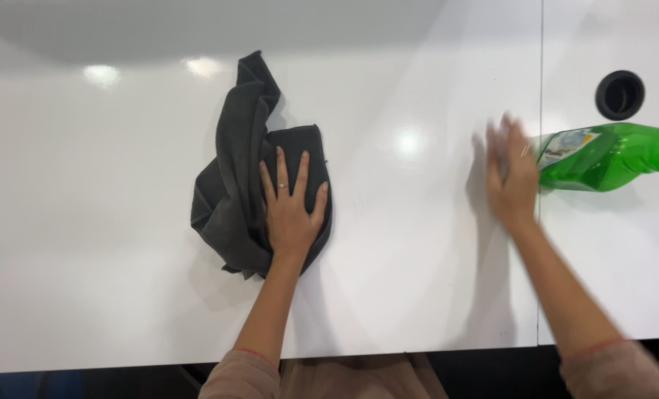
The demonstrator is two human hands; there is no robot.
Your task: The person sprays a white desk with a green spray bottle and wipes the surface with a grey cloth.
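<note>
My left hand [291, 210] lies flat, fingers spread, on a crumpled dark grey cloth [233, 170] in the middle of a glossy white table [85, 222]. A ring shows on one finger. My right hand [512, 177] is blurred by motion, fingers up and apart, right beside the near end of a green plastic bottle [614, 155]. The bottle lies on its side on the table with a label at its left end. I cannot tell whether the hand touches the bottle.
A round black cable hole [620, 94] sits in the tabletop behind the bottle. A thin seam [541, 44] runs front to back between two table panels. The table's front edge [122, 367] is close to my body.
</note>
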